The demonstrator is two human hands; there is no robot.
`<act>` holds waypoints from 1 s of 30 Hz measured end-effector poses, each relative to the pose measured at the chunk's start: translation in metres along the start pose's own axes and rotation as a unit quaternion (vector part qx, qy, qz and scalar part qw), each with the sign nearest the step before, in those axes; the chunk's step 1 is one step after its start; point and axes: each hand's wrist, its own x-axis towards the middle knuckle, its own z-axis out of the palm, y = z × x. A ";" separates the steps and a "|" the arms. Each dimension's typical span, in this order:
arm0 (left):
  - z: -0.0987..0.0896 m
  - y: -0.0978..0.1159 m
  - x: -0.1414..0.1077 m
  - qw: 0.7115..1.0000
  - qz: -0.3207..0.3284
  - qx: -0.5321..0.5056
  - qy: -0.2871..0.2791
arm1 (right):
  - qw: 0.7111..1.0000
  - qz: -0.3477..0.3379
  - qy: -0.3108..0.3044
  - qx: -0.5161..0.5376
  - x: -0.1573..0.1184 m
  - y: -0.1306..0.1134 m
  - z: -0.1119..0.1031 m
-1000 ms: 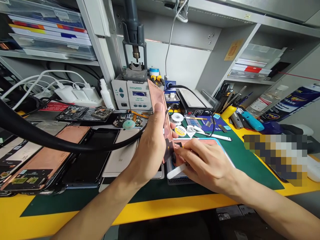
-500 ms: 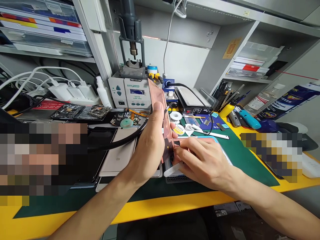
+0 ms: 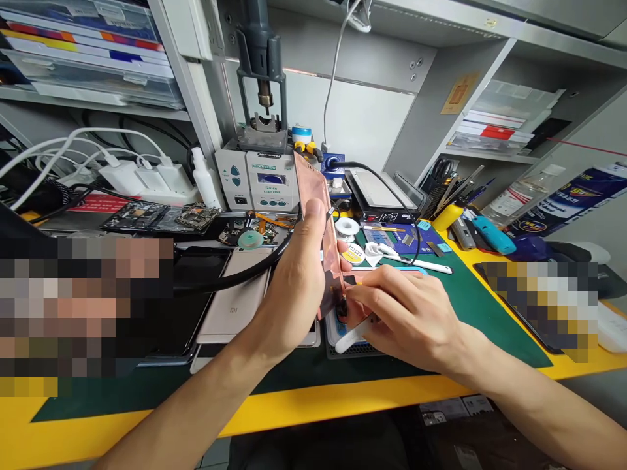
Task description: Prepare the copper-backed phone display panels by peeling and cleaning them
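Observation:
My left hand (image 3: 296, 281) is wrapped round a thin rose-gold phone housing (image 3: 313, 186), tipped up almost on edge with its inner side out of sight. Its thumb presses the outer face; fingertips show past the far edge. My right hand (image 3: 416, 313) is closed at the housing's lower edge, beside a small black piece (image 3: 349, 279) that I cannot make out fully. A white round-ended stick, like a spudger (image 3: 349, 338), pokes out from under its fingers. Below that hand lies a flat holder (image 3: 337, 351) with a dark mesh-like edge, mostly covered.
A gold Mi phone (image 3: 232, 303) lies left of my hands, a thick black hose (image 3: 240, 279) crossing it. Behind stand a hot-air station (image 3: 269, 183) and a heating plate (image 3: 382, 199). A solder spool (image 3: 347, 227) and a white brush-like tool (image 3: 426, 264) lie on the green mat (image 3: 490, 320).
My right hand has shifted slightly at the housing's lower edge, and the white stick's end has moved a little right. The left hand keeps its hold. The whole view has shifted slightly.

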 end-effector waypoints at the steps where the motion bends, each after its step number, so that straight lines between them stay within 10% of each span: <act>1: -0.001 0.000 0.000 1.000 0.000 0.029 0.003 | 1.000 0.004 0.001 0.004 -0.001 0.000 0.000; 30: 0.004 -0.007 0.001 0.996 0.024 0.067 0.059 | 0.998 -0.030 -0.025 -0.038 0.006 -0.003 0.001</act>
